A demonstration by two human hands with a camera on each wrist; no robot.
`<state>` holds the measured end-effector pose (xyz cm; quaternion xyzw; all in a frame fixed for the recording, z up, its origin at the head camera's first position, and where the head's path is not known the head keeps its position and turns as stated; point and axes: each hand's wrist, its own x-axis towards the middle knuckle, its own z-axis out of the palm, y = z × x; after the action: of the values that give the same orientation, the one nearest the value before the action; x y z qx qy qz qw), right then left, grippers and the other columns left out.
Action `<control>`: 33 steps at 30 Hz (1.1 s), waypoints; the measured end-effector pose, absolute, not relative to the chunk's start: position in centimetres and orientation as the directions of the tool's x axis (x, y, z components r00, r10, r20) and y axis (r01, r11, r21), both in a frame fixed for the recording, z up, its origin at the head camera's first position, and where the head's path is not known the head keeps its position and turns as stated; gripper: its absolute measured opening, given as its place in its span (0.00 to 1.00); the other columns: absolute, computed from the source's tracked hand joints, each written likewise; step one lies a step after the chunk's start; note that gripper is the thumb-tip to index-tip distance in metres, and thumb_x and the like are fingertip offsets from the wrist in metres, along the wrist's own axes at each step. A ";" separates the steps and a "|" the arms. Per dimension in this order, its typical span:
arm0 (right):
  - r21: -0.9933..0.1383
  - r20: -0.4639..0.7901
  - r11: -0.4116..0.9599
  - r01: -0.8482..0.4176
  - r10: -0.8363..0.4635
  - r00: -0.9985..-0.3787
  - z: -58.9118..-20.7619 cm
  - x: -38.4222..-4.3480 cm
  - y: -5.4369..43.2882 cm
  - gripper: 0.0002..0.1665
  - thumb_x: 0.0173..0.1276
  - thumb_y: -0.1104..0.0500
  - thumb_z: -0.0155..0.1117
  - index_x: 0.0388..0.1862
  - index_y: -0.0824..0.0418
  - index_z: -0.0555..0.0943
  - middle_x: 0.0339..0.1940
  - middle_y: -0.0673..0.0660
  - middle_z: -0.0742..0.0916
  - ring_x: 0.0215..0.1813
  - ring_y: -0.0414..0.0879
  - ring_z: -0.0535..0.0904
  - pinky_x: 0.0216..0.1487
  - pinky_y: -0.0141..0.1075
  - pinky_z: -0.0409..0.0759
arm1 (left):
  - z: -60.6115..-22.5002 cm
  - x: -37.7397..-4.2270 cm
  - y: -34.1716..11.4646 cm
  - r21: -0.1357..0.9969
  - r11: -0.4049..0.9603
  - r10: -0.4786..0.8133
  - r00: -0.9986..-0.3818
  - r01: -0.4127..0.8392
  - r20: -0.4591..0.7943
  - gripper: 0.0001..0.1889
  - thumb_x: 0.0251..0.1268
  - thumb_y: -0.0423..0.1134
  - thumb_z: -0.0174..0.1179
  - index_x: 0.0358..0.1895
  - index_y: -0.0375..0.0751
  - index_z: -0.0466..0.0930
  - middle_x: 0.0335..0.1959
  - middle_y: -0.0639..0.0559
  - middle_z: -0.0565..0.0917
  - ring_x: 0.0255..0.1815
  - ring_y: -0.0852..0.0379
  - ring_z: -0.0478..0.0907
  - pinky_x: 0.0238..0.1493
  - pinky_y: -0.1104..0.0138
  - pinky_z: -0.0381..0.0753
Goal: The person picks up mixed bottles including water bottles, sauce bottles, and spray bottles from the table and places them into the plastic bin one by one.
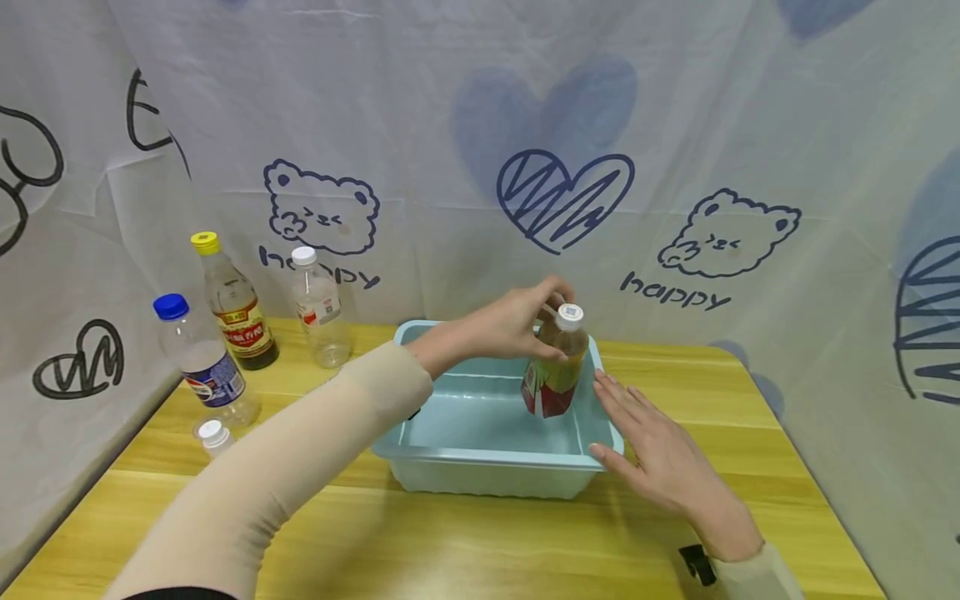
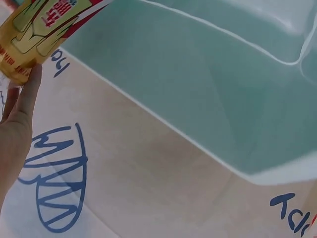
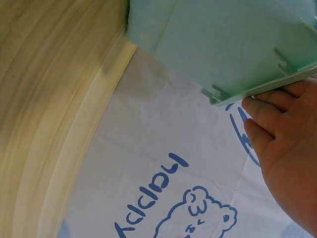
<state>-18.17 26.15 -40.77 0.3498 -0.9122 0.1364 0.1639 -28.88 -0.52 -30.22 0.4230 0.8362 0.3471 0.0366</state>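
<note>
The left hand [image 1: 517, 323] reaches over the light blue tub [image 1: 495, 479] and grips the white-capped bottle [image 1: 555, 387] near its top, the thumb on the near side and the fingers on the far side. The gripped bottle carries a red and yellow label and is located inside the tub's outline, at the right end, close to the right wall; it stands nearly upright with a slight tilt. Contact between its base and the tub floor cannot be determined. The right hand [image 1: 660, 454] is positioned at the right rim of the tub, its fingers extended and apart from the thumb, touching the rim from outside without closing around it. The tub rests on the wood-grain table [image 1: 487, 550]. Four further bottles are located left of the tub: a yellow-capped bottle [image 1: 243, 329] with a red label and dark lower section, a clear bottle [image 1: 322, 325] with a white cap, a blue-capped bottle [image 1: 213, 379] with a blue label, and a small white cap [image 1: 215, 433] on a bottle partly hidden by the left sleeve [image 1: 300, 454]. A pale backdrop [image 1: 427, 100] printed with hearts and bear faces hangs behind the table.
</note>
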 end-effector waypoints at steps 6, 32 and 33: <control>-0.131 0.396 0.719 -0.682 -0.593 -0.701 -40.7 -18.2 26.0 0.44 0.78 0.44 0.60 0.82 0.67 0.62 0.83 0.61 0.65 0.81 0.59 0.63 0.85 0.39 0.50 | -31.0 -29.7 0.1 0.621 0.424 0.747 -0.643 0.659 0.172 0.36 0.55 0.30 0.79 0.61 0.39 0.64 0.58 0.41 0.82 0.58 0.48 0.83 0.60 0.67 0.82; -0.126 0.414 0.714 -0.689 -0.593 -0.691 -41.0 -18.2 26.0 0.44 0.78 0.44 0.61 0.81 0.68 0.63 0.83 0.61 0.65 0.80 0.58 0.64 0.84 0.41 0.53 | -33.9 -30.8 0.6 0.619 0.487 0.741 -0.667 0.616 0.081 0.35 0.52 0.29 0.80 0.59 0.41 0.66 0.62 0.42 0.81 0.65 0.47 0.78 0.66 0.62 0.79; -0.124 0.417 0.712 -0.691 -0.595 -0.687 -41.0 -18.2 26.0 0.44 0.78 0.44 0.61 0.81 0.68 0.63 0.83 0.61 0.66 0.80 0.58 0.64 0.84 0.41 0.53 | -33.9 -30.8 0.6 0.619 0.490 0.740 -0.668 0.614 0.077 0.35 0.53 0.29 0.80 0.60 0.41 0.66 0.62 0.42 0.80 0.66 0.47 0.78 0.67 0.62 0.79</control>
<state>-18.20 26.02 -41.00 0.3539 -0.9083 0.1370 0.1762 -30.79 0.59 -33.86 0.3950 0.8573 0.3148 0.1002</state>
